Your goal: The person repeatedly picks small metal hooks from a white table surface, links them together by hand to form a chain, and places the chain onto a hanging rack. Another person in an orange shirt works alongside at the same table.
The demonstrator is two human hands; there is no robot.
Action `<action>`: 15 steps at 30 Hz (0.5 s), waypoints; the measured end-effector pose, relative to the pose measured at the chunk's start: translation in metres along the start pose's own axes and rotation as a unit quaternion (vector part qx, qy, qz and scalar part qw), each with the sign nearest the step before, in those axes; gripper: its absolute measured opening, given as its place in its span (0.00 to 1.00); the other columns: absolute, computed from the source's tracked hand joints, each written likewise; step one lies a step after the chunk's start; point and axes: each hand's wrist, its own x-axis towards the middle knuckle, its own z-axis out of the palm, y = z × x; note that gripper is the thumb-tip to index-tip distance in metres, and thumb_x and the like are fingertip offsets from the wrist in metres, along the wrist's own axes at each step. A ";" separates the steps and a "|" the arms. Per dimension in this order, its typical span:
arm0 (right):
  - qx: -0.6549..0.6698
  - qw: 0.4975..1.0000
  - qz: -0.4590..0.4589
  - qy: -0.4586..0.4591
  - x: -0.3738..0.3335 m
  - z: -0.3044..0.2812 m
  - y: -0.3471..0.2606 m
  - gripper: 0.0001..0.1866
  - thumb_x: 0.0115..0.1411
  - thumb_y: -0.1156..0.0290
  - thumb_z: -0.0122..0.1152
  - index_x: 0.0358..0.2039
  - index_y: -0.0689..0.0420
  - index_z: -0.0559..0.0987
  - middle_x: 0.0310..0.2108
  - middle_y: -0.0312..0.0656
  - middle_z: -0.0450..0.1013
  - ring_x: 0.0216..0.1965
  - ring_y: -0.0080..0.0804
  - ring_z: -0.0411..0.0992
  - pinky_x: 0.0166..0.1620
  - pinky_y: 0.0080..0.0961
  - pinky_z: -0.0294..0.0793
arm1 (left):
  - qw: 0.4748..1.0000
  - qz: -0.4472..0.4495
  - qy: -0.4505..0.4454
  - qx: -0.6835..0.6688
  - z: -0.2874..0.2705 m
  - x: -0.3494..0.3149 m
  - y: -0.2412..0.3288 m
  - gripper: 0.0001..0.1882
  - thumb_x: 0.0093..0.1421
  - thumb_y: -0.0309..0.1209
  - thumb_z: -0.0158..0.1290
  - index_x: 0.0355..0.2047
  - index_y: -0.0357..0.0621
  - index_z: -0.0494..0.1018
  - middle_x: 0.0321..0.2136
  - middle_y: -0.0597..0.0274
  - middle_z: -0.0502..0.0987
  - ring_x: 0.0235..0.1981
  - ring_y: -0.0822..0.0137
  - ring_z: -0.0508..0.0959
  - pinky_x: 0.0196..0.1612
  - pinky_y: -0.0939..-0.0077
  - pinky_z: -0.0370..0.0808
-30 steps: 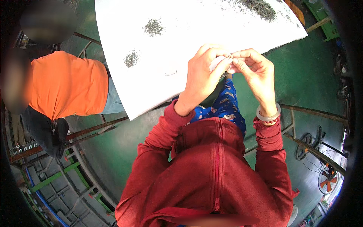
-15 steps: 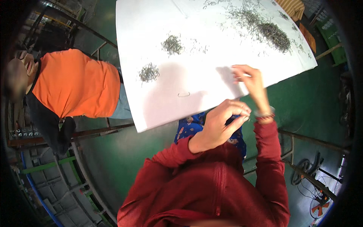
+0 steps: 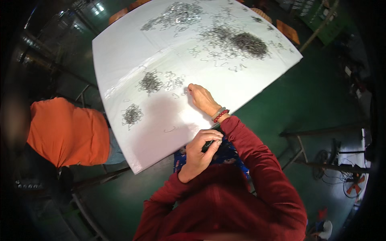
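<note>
Head camera: Small, bent metal pieces lie in a loose cluster on a white table, just beside a denser, darker pile. A worker's right hand extends over the tabletop, palm down, fingers drawn together and tips just beside the cluster; whether they pinch a piece cannot be told. The left hand is half curled near the table's front edge, thumb close to the fingertips; a dark patch in its hollow hides whether anything is held. A red bead bracelet circles the right wrist, above a maroon sleeve. Farther back spreads a larger heap. At left is a person in an orange top. Pale marks on a dark panel, upper right, are too small to read.
</note>
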 end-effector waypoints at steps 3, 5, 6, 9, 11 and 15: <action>0.069 0.998 0.007 0.012 -0.015 -0.061 -0.012 0.07 0.59 0.78 0.54 0.38 0.64 0.76 0.29 0.45 0.71 0.29 0.38 0.71 0.35 0.31 0.70 | 1.000 -0.019 -0.001 -0.019 0.006 -0.003 -0.006 0.08 0.55 0.16 0.56 0.35 0.36 0.72 0.36 0.54 0.78 0.36 0.66 0.79 0.40 0.76 0.76; 0.119 0.992 -0.020 0.030 -0.030 -0.101 -0.032 0.07 0.60 0.78 0.54 0.38 0.64 0.77 0.26 0.41 0.71 0.25 0.28 0.70 0.32 0.24 0.70 | 0.998 -0.030 0.011 -0.047 0.009 -0.004 -0.012 0.07 0.57 0.16 0.55 0.35 0.36 0.72 0.35 0.56 0.78 0.36 0.69 0.78 0.39 0.78 0.75; 0.178 0.983 0.039 0.008 -0.038 -0.121 -0.043 0.06 0.60 0.78 0.55 0.36 0.64 0.78 0.26 0.41 0.71 0.25 0.27 0.70 0.32 0.23 0.70 | 0.997 -0.043 0.016 -0.055 0.010 -0.004 -0.015 0.06 0.57 0.16 0.55 0.35 0.36 0.72 0.35 0.57 0.78 0.35 0.71 0.78 0.39 0.79 0.75; 0.305 0.938 0.155 -0.059 -0.066 -0.175 -0.080 0.03 0.59 0.80 0.58 0.33 0.65 0.79 0.27 0.39 0.72 0.24 0.22 0.71 0.30 0.19 0.72 | 0.991 -0.097 0.018 -0.089 0.010 -0.003 -0.026 0.06 0.59 0.17 0.54 0.36 0.36 0.72 0.35 0.59 0.79 0.36 0.74 0.77 0.39 0.80 0.75; 0.331 0.929 0.135 -0.095 -0.080 -0.197 -0.102 0.03 0.58 0.81 0.60 0.34 0.65 0.79 0.28 0.38 0.73 0.24 0.20 0.72 0.29 0.18 0.73 | 0.988 -0.117 0.019 -0.096 0.008 0.001 -0.031 0.05 0.60 0.18 0.54 0.36 0.36 0.72 0.35 0.59 0.79 0.36 0.74 0.77 0.38 0.80 0.75; 0.227 0.966 -0.059 -0.106 -0.084 -0.196 -0.122 0.10 0.57 0.79 0.62 0.40 0.60 0.82 0.29 0.39 0.73 0.24 0.22 0.73 0.27 0.19 0.72 | 0.991 -0.111 0.004 -0.069 0.007 0.011 -0.033 0.05 0.60 0.21 0.55 0.37 0.35 0.73 0.32 0.60 0.79 0.34 0.73 0.78 0.37 0.78 0.75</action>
